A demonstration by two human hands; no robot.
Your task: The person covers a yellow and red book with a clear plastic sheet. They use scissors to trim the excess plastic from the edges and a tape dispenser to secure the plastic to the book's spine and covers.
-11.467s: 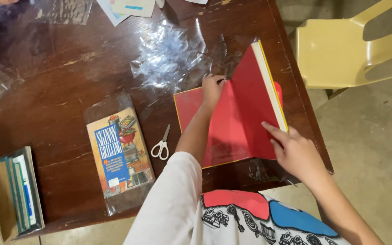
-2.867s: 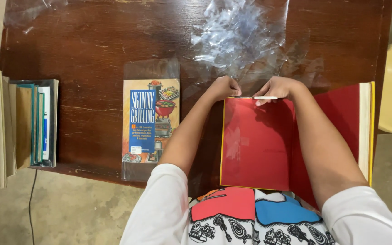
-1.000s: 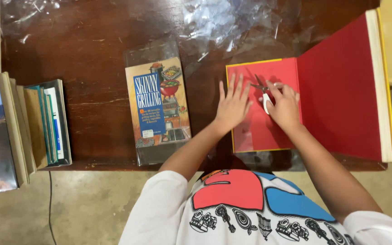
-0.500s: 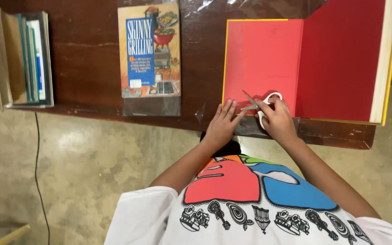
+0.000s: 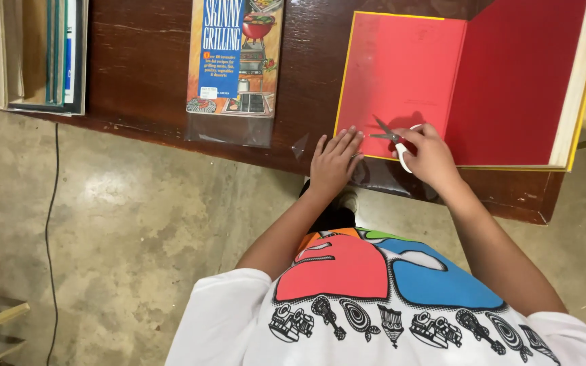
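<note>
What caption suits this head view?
Right hand holds scissors over open red book; left hand presses its clear cover edge.

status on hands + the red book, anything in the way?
Right hand holds scissors, blades open over the red book. Left hand flat on clear plastic film at the book's near edge. Nothing in the way.

— Table (image 5: 144, 81)?
— Dark wood, varnished and glossy, worn along the front edge.
— Open book (image 5: 401, 74)?
— Matt red paper endsheets; clear shiny plastic film (image 5: 381, 177) under its lower edge.
— Scissors (image 5: 393, 139)?
— Metal blades, white plastic handles.
— Cookbook (image 5: 235, 57)?
— Glossy printed cover in a transparent plastic sleeve.
— Floor (image 5: 137, 230)?
— Rough, mottled concrete.
</note>
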